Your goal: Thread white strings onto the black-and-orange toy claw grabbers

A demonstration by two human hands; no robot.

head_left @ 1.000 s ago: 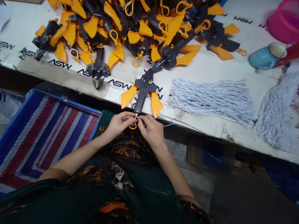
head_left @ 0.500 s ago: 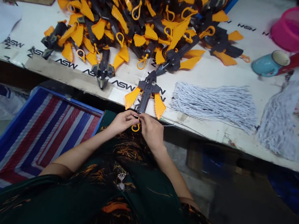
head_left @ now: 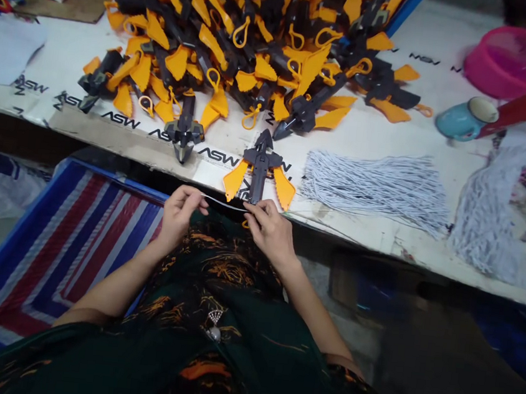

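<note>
A dark grey toy piece with two orange wings (head_left: 261, 162) lies at the table's front edge, pointed end away from me. My left hand (head_left: 181, 212) pinches one end of a thin white cord (head_left: 225, 205), held out to the left of the toy. At the toy's near end, the fingers of my right hand (head_left: 271, 229) close on the cord. Part of an orange loop (head_left: 245, 224) shows under the right fingers; most of it is hidden.
A large heap of similar grey and orange toys (head_left: 241, 50) covers the back. To the right lie a bundle of white cords (head_left: 377, 187) and a second bundle (head_left: 491, 215). Beyond stand a blue mug (head_left: 459, 120) and a pink basin (head_left: 516, 64). A striped sheet-lined container (head_left: 73, 252) is lower left.
My left hand has moved left, away from the orange loop, drawing the white cord out between both hands. My right hand has stayed near the toy's end.
</note>
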